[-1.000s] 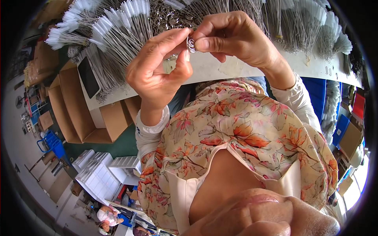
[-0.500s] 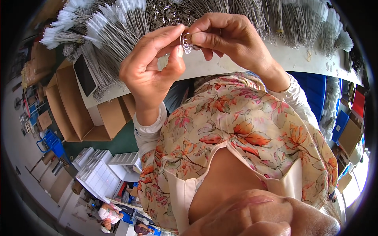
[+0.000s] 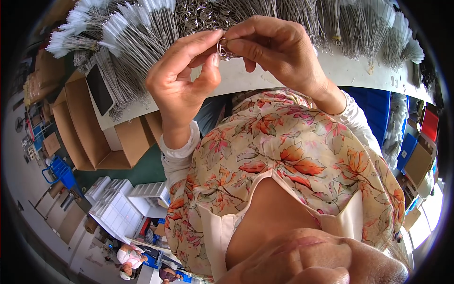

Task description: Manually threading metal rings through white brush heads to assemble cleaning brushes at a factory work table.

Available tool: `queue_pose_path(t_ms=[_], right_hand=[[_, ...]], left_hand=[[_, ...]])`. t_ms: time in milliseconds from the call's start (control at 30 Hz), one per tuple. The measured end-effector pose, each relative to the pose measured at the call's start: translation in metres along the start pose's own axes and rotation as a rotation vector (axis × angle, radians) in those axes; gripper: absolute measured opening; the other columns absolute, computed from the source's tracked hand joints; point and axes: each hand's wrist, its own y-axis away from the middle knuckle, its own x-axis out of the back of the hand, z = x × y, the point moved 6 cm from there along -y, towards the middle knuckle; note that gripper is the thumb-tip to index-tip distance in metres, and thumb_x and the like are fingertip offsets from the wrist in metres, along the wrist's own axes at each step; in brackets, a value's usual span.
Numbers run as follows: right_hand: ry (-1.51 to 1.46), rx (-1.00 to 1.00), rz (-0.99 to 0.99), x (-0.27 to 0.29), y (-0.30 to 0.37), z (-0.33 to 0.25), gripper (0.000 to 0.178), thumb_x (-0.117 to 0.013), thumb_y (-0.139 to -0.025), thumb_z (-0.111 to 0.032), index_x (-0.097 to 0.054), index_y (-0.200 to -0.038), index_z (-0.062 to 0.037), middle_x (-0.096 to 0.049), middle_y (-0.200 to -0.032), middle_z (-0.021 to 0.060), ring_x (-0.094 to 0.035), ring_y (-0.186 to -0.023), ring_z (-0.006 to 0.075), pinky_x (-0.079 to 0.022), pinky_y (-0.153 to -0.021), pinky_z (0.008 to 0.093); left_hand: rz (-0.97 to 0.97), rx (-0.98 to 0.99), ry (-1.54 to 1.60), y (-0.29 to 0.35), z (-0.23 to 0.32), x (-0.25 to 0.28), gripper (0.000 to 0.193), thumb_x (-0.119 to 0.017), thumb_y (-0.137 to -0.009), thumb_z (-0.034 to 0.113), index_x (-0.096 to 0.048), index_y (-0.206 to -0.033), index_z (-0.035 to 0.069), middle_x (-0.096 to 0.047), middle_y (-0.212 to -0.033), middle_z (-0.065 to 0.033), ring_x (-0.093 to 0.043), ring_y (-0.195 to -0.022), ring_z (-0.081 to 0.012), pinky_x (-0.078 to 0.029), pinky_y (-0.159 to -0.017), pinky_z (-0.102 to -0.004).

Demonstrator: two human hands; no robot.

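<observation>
My left hand [image 3: 184, 75] is raised over the table edge, thumb and forefinger pinching a small shiny metal ring [image 3: 220, 48]. My right hand [image 3: 276, 52] meets it from the other side, its thumb and forefinger closed on looped wires [image 3: 230, 57], which are mostly hidden behind the fingers. Ring and loops touch each other; whether the loops are threaded on the ring I cannot tell. Just behind my hands lies a heap of metal rings [image 3: 201, 16]. Bundles of wire-handled brushes [image 3: 142, 31] with white bristles are spread left of it.
More brush bundles [image 3: 364, 28] line the right of the white table [image 3: 331, 66]. A phone [image 3: 100, 89] lies at the table's left corner. Below stand an open cardboard box [image 3: 87, 125] and white plastic crates [image 3: 118, 203]; a blue bin [image 3: 369, 106] is at right. Other people [image 3: 130, 258] are far off.
My right fingers have shifted slightly left over the wire loops, so fewer loops show. The ring has turned a little between the fingertips. Both hands stay at about the same place.
</observation>
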Motion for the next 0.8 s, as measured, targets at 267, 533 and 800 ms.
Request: queue_pose_path(t_ms=[267,533,800], right_hand=[[0.428,0.228,-0.067,-0.003,0.005,0.009,0.013,-0.059,-0.082,0.002,-0.064,-0.094,-0.0004,-0.059,-0.080,0.0064,-0.058,-0.066,0.0115,-0.048,-0.057,0.0235],[1.020,0.514,-0.171,0.001,0.051,0.107,0.029,-0.060,-0.064,0.001,-0.064,-0.091,-0.0090,-0.059,-0.085,0.0041,-0.058,-0.082,0.0218,-0.050,-0.063,0.0330],[0.872,0.611,-0.141,0.006,0.027,0.080,0.020,-0.067,-0.067,-0.003,-0.064,-0.087,-0.0071,-0.061,-0.082,0.0046,-0.058,-0.078,0.0213,-0.051,-0.067,0.0310]], left_hand=[[-0.062,0.463,0.320,0.007,-0.038,-0.002,0.020,-0.058,-0.082,-0.004,-0.062,-0.101,-0.008,-0.065,-0.093,-0.0098,-0.062,-0.080,-0.0106,-0.053,-0.072,-0.0216],[-0.112,0.433,-0.491,-0.007,-0.078,0.039,0.021,-0.062,-0.084,0.011,-0.064,-0.101,-0.001,-0.067,-0.085,-0.0078,-0.063,-0.077,-0.0102,-0.051,-0.067,-0.0228],[0.109,0.491,-1.089,-0.042,-0.125,0.111,0.032,-0.071,-0.075,0.032,-0.068,-0.089,0.004,-0.069,-0.077,-0.0081,-0.065,-0.071,-0.0155,-0.048,-0.068,-0.0272]])
